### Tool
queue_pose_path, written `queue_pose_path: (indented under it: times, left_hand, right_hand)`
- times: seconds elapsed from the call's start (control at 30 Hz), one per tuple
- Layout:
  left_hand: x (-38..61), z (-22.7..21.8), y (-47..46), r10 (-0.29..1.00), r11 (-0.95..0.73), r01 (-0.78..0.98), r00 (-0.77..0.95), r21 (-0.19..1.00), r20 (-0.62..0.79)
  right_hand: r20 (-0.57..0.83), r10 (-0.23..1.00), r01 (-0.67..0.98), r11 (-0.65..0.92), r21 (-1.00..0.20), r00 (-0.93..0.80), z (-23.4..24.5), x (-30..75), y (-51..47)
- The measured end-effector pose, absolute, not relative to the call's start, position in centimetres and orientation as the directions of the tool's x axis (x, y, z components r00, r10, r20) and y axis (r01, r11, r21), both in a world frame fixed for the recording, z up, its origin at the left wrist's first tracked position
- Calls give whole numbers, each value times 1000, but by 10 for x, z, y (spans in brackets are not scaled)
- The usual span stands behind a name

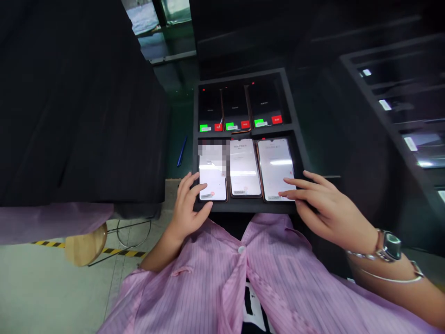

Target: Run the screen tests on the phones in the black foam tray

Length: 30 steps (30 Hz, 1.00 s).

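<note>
A black tray (294,99) in front of me holds two rows of smartphones. The near row shows bright white screens: a left phone (212,178), a middle phone (245,169) and a right phone (276,167). Fingers spread, my left hand (190,204) rests at the tray's near left corner, one fingertip over the left phone's screen. My right hand (325,206) lies at the right edge with its fingers extended, two fingertips on or just above the right phone's screen. Neither hand grips anything. In the far row, the dark-screened phones (235,109) show green and red boxes.
A blue pen (181,151) lies on the green surface left of the tray. Black cloth (104,116) hangs at the left, with a wooden stool (85,243) below it. At the far right stands another dark tray (368,93) with phones in it.
</note>
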<state>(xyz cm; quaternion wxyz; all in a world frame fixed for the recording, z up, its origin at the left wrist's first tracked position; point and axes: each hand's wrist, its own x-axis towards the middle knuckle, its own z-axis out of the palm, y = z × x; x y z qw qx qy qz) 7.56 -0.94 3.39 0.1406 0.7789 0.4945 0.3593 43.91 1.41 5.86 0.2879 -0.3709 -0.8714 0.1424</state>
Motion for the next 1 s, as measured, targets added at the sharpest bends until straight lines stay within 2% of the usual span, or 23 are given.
queue_pose_path:
  times: [0.1,0.23,0.33,0.43,0.5,0.57,0.63,0.73,0.83,0.9,1.0]
  left_hand:
    - [73,48,16,875,-463,659,234,593,424]
    - [75,63,88,908,-367,803,199,470,369]
    - [80,66,137,961,-219,892,129,395,243]
    - [85,66,157,991,-117,907,82,406,102]
    - [87,67,159,998,-62,905,62,420,13]
    - [88,66,159,999,-35,907,48,420,-19]
    - [86,61,159,998,-69,874,66,481,22]
    - [81,48,152,992,-120,704,51,700,119]
    - [75,37,119,997,-72,500,57,863,50]
    - [72,35,85,990,-29,440,135,897,-34]
    - [67,35,40,981,-4,455,175,891,-85]
  right_hand:
    - [453,756,556,655,-512,-472,74,434,41]
    - [502,750,569,657,-494,-430,88,416,113]
    - [397,782,645,621,-445,-480,75,405,169]
    - [259,818,697,574,-430,-514,64,399,201]
    - [248,802,660,590,-465,-543,65,393,208]
    - [272,758,587,638,-498,-593,68,382,211]
    - [264,695,527,694,-490,-669,69,366,214]
    - [208,626,506,749,-427,-752,68,350,212]
    - [293,638,504,755,-419,-712,82,355,185]
    - [370,628,454,765,-458,-685,98,364,151]
    - [364,515,320,819,-477,-776,107,369,96]
